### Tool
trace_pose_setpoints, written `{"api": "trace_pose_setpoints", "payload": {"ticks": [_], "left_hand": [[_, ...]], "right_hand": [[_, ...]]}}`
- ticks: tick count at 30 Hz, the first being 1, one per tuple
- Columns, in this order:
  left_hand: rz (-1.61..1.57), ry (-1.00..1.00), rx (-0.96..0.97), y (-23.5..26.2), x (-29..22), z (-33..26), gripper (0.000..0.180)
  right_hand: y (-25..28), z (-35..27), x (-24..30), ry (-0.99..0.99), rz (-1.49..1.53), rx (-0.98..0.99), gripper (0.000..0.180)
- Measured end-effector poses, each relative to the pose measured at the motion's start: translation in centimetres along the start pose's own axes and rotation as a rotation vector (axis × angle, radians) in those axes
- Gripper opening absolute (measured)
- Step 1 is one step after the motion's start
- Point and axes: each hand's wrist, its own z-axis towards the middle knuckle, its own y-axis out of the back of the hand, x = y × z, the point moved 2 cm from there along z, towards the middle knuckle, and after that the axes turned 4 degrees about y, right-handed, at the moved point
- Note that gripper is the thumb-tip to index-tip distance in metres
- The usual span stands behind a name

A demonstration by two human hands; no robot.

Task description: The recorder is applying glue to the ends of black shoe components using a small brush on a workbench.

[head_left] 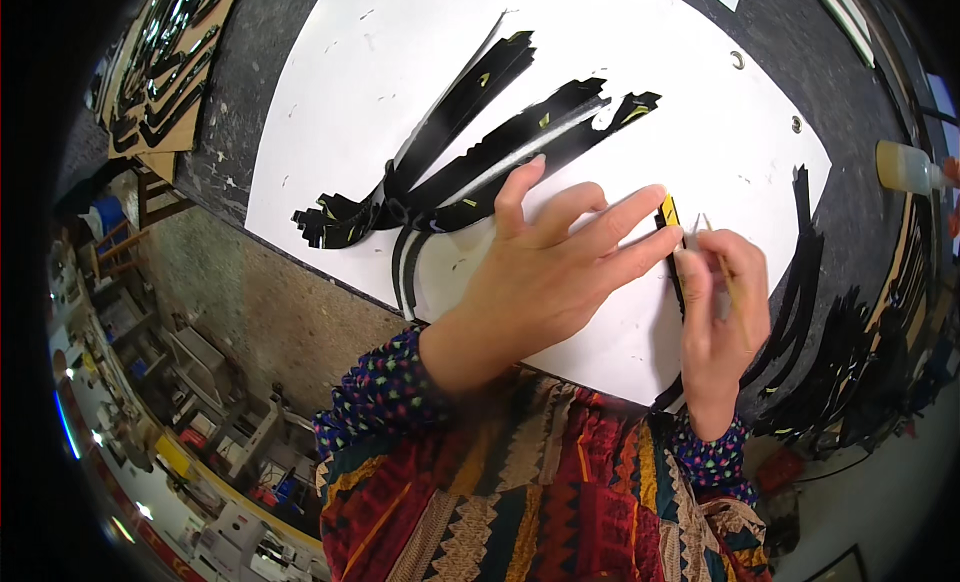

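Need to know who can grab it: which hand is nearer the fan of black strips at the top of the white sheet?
Left. The left hand has a fingertip touching the fan of black strips; the right hand is off to its right, holding a thin stick.

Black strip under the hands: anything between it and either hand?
Nothing visible. The left hand presses its fingertips on the black strip on the white sheet; the right hand holds a thin brush beside it.

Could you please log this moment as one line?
left hand: flat, pressing black strip on white sheet | right hand: holding thin brush at strip
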Motion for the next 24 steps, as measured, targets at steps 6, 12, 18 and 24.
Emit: {"api": "trace_pose_setpoints", "payload": {"ticks": [6,12,18,24], "left_hand": [[0.027,-0.039,-0.037,0.3,0.0,0.2,0.056],[-0.099,0.093,-0.075,0.1,0.5,0.1,0.042],[-0.137,0.219,-0.095,-0.1,-0.3,0.9,0.035],[-0.146,0.313,-0.079,-0.1,-1.5,2.3,0.022]], "right_hand": [[-0.1,-0.3,-0.3,0.082,-0.085,0.018,0.026],[0.6,-0.8,-0.8,-0.11,-0.008,-0.118,0.014],[1.4,-0.6,-0.7,-0.015,-0.256,-0.151,0.021],[-0.2,-1.6,-0.3,0.08,-0.066,-0.003,0.032]]}}
